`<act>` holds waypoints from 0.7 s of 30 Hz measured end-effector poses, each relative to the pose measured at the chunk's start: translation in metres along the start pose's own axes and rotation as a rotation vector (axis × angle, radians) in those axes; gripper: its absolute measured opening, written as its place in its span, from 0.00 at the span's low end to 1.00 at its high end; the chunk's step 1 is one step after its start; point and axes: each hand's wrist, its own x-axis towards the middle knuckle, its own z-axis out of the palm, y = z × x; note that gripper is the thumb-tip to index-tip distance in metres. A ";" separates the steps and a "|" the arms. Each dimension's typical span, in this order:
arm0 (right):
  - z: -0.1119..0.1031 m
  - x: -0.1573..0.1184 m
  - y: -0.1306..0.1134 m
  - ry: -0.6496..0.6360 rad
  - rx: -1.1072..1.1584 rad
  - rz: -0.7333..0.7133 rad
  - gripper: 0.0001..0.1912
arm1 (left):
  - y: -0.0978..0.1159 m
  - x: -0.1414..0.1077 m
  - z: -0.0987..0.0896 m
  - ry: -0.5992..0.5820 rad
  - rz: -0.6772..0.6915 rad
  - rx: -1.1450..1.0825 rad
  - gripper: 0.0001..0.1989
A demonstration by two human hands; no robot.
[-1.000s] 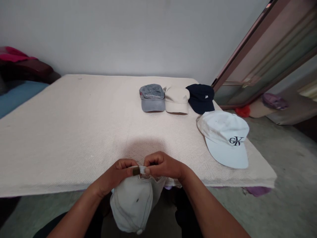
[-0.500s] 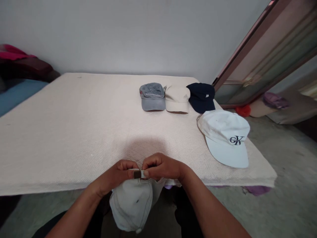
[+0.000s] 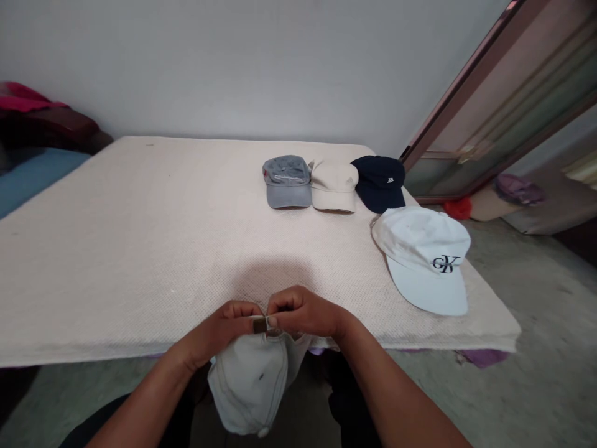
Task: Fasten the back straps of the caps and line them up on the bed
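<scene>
Both hands pinch the back strap of a pale baseball cap (image 3: 249, 382), which hangs below them at the table's front edge with its crown toward me. My left hand (image 3: 231, 323) is closed at the dark buckle (image 3: 259, 325) on the strap. On the other side of that buckle, my right hand (image 3: 303, 313) grips the strap between thumb and curled fingers. The cap's brim is hidden from view. To the right lies a large white cap (image 3: 420, 242) with dark lettering, apart from my right hand.
A cream cloth covers the table (image 3: 140, 249). Toward its back right sit a grey cap (image 3: 288, 182), a beige cap (image 3: 333, 186) and a navy cap (image 3: 380, 182) in a row. A wall (image 3: 233, 68) stands behind, and a door frame (image 3: 457, 81) rises at right.
My fingers have shifted slightly on the strap, and less of it shows between the buckle and my right thumb. The hanging cap has moved a little to the right.
</scene>
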 end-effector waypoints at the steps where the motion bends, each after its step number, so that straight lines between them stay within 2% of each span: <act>1: 0.000 0.001 0.001 0.012 -0.002 -0.007 0.10 | 0.000 0.000 0.000 0.010 -0.004 -0.011 0.10; 6: 0.001 0.004 0.003 0.141 -0.082 -0.038 0.10 | -0.002 0.001 -0.001 0.055 0.007 -0.054 0.10; 12: -0.001 0.001 0.002 0.002 -0.025 -0.003 0.09 | -0.004 0.002 -0.004 0.024 0.057 -0.053 0.09; 18: 0.001 0.002 0.002 0.096 -0.016 0.010 0.09 | 0.000 0.001 -0.002 0.030 0.075 -0.020 0.10; 21: 0.001 0.002 0.003 0.062 -0.010 0.018 0.10 | 0.000 0.001 -0.001 0.019 0.060 -0.037 0.10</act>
